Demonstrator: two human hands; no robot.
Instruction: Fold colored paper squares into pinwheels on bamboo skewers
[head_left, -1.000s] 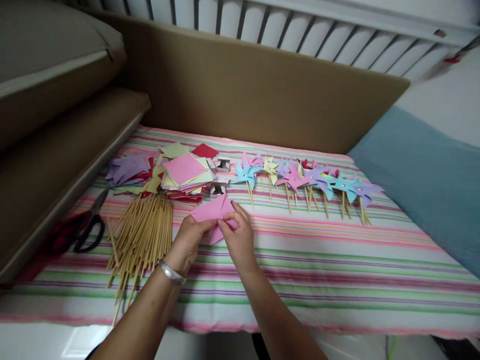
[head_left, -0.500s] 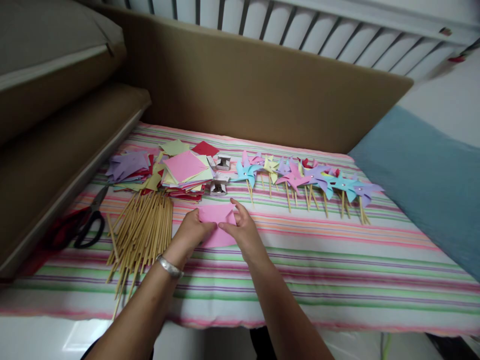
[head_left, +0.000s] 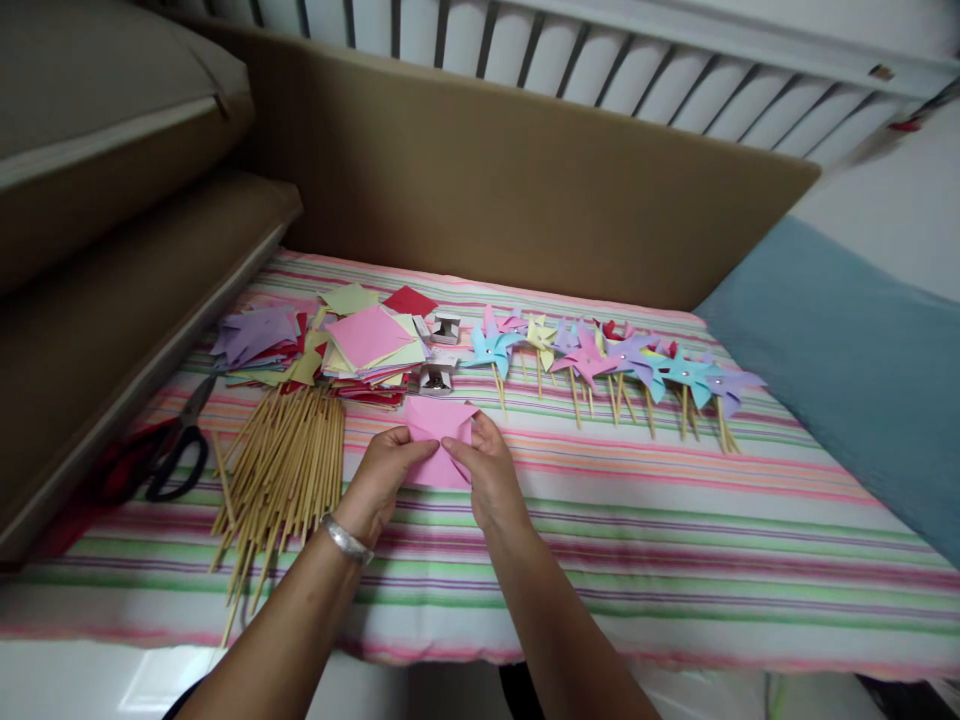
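Observation:
A pink paper square (head_left: 441,472) with slit, curling corners is held up between both hands over the striped cloth. My left hand (head_left: 384,468) grips its left side, thumb laid across the front toward the middle. On the other side my right hand (head_left: 489,468) pinches the paper, its thumb tip close to the left thumb near the centre. The fingers behind the sheet are mostly hidden. Just beyond the hands stands a stack of coloured paper squares (head_left: 369,338), with small open boxes (head_left: 436,378) of metal bits beside it. A bundle of wooden sticks (head_left: 289,460) lies left of my left hand.
Finished paper pinwheels (head_left: 589,355) on sticks lie in a row at the back right. Scissors (head_left: 180,440) with dark handles rest at the left. Cut purple papers (head_left: 259,335) are piled behind the sticks. A brown board (head_left: 510,190) borders the back of the striped cloth (head_left: 675,550).
The pink paper has turned slightly and its corners have shifted under my fingers. Both thumbs remain near its middle, and my right fingers have drawn in behind the sheet.

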